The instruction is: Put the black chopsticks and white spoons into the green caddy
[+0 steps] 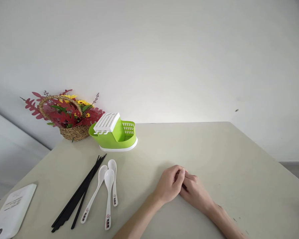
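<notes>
My left hand (171, 183) and my right hand (195, 192) rest together on the table, fingers curled and clasped against each other. Both are closed, and no object shows in them. Left of them lie three white spoons with printed handles, the nearest being a spoon (109, 196) with its bowl pointing away from me. Beside the spoons is a loose bundle of black chopsticks (77, 196), lying slantwise. Farther back stands a green utensil holder (109, 140) with a slotted white top piece (107, 122) and a white base.
A wicker basket (74, 133) of red and yellow artificial flowers stands at the back left, by the wall (176, 59). A white flat box-like object (13, 210) with dark print lies at the near left. The table (201, 146) slopes off at an angled right edge.
</notes>
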`<state>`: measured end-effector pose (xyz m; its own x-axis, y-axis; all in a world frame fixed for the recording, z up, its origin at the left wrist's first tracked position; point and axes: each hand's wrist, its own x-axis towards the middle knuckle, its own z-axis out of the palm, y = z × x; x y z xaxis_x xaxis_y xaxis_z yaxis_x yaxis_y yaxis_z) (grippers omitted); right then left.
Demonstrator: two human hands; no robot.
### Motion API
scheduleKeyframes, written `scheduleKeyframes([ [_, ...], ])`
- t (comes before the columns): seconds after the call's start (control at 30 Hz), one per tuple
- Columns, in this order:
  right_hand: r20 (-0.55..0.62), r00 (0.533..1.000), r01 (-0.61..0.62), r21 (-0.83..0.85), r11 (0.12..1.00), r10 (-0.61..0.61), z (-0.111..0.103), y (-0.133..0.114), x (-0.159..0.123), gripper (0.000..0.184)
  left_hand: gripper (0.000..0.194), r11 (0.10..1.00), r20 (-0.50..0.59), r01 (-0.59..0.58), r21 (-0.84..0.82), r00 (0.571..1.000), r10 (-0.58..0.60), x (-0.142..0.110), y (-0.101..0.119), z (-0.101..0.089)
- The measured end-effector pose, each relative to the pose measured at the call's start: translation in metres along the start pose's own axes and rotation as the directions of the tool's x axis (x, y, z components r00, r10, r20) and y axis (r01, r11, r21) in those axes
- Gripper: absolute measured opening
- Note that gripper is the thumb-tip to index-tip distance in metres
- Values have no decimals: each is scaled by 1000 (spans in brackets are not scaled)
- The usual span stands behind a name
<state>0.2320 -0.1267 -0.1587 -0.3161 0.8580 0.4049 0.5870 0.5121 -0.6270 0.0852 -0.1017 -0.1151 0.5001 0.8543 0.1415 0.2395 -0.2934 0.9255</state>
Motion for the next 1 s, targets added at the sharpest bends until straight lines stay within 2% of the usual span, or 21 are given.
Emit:
scheduleKeyframes([
  [1.0,4,1000,-3,-7,1000,3,-1,0,1,24,40,1000,-4,-17,22,1000,17,1,0,1],
])
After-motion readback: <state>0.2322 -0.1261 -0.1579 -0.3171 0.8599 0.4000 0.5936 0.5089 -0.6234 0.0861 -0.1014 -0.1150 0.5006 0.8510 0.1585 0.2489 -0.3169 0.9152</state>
